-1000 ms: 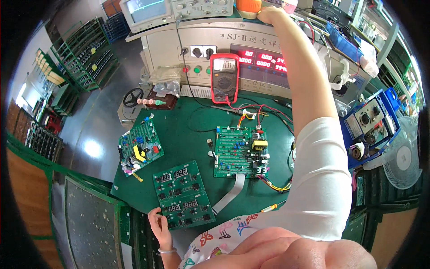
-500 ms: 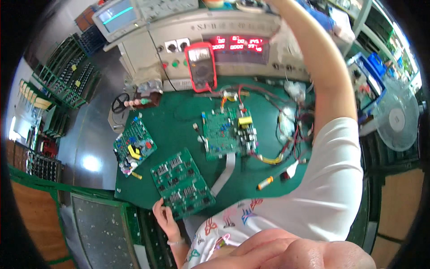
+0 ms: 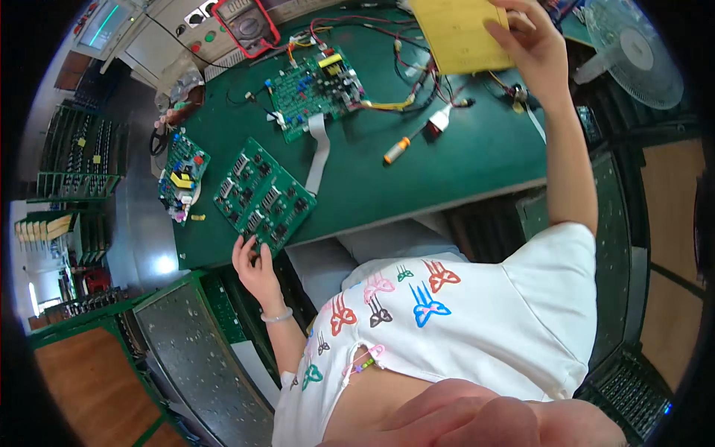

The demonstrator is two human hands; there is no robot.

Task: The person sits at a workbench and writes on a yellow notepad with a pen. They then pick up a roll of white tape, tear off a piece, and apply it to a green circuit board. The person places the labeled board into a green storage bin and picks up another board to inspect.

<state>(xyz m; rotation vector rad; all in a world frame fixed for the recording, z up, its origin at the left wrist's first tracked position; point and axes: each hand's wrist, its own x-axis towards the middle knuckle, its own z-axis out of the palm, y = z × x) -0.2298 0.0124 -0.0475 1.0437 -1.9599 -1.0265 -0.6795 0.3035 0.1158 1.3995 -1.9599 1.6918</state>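
Beneath the wired board extends the green tabletop, which carries on to that board's left and right and toward me. To the right of the wired board is the yellow sheet. One edge faces me, roughly crosswise; the left edge leans, its far end nearer the wired board. The view cuts off the far part, so I cannot state the long axis.

Toward me and left of the wired board sits the display board, its long axis running diagonally from far left to near right. Its near corner reaches about the tabletop's near edge. Farther left of the wired board is a loose board, its long axis running away from me.

Right of the wired board, my right hand has a narrow grip on the sheet's right side, thumb against the visible face. On the side of the wired board toward me, my left hand touches the display board's near-left edge with fingers bent and slightly apart; whether they pinch the edge, I cannot tell.

Beyond the wired board, to its left, is a red-framed multimeter. From the wired board's near edge, a grey ribbon cable runs toward me to the display board's right corner. Right of the wired board and nearer me lies an orange-handled screwdriver, handle toward me.
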